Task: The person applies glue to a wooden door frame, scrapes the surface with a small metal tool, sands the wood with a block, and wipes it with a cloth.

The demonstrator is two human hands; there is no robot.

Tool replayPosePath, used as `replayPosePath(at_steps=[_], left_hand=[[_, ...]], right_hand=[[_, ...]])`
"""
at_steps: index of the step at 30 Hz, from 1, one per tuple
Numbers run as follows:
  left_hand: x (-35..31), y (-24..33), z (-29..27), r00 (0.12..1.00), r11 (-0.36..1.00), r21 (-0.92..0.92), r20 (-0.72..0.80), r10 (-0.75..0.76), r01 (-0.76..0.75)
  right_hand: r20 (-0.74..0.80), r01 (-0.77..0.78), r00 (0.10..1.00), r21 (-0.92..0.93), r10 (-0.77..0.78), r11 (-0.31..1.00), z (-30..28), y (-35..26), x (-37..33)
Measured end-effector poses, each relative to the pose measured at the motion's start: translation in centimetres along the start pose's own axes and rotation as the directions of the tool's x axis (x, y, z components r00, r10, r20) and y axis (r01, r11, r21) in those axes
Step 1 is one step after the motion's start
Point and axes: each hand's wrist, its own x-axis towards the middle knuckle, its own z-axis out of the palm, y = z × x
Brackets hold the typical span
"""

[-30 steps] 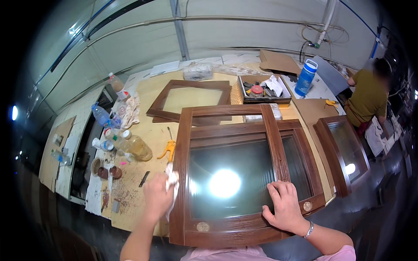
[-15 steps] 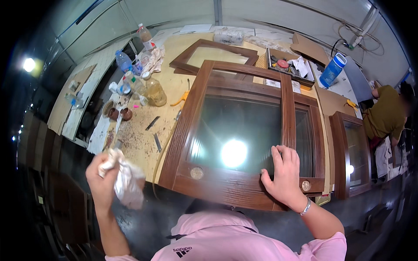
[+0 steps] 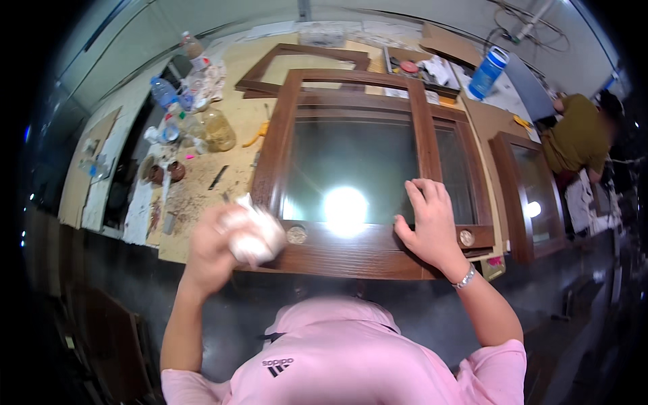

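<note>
A brown wooden cabinet door (image 3: 344, 259) with a dark glass pane (image 3: 351, 158) lies flat on the bench, partly over another door with a glass pane (image 3: 453, 165). My left hand (image 3: 208, 255), slightly blurred, is closed round a crumpled white cloth (image 3: 258, 237) at the near left corner of the top door. Whether the cloth touches the wood, I cannot tell. My right hand (image 3: 433, 226) rests with spread fingers on the door's near right part, over the bottom rail and the pane's edge. A round hole (image 3: 296, 235) shows in the rail beside the cloth.
Bottles, including one of yellowish liquid (image 3: 219, 131), and small brown pots (image 3: 177, 171) stand at left. Behind lie an empty wooden frame (image 3: 270, 54) and a tool tray (image 3: 439, 84). A blue bottle (image 3: 487, 74), another door (image 3: 533, 196) and a co-worker (image 3: 577, 135) are at right.
My left hand has moved right and up with the cloth, from beyond the bench edge to the door's near left corner. My right hand stays on the door. The whole view has shifted.
</note>
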Motion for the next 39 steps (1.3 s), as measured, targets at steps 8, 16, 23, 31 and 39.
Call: replayPosePath(at_steps=[8, 16, 23, 31, 39], left_hand=[[2.0, -3.9, -4.0, 0.958, 0.981, 0.062, -0.233, -0.165, 0.184], [3.3, 6.4, 9.7, 0.891, 0.937, 0.079, 0.345, 0.296, -0.341], [2.7, 3.0, 6.1, 0.937, 0.972, 0.117, 0.311, 0.16, -0.205], [1.3, 2.9, 5.6, 0.915, 0.961, 0.088, 0.34, 0.219, -0.263], [-1.6, -4.4, -3.8, 0.857, 0.91, -0.203, -0.312, -0.41, 0.362]], right_hand=[[-0.031, -0.023, 0.999, 0.041, 0.024, 0.999, -0.1, 0.0, -0.1], [-0.049, -0.132, 0.986, 0.38, 0.162, 0.916, 0.6, 1.7, 0.3], [-0.082, -0.163, 0.975, 0.359, 0.206, 0.919, 0.4, 2.0, 0.0], [-0.047, -0.174, 0.981, 0.246, 0.191, 0.954, 0.1, 1.3, 0.3], [-0.058, -0.15, 0.984, 0.246, 0.169, 0.958, 0.1, 0.4, 0.5]])
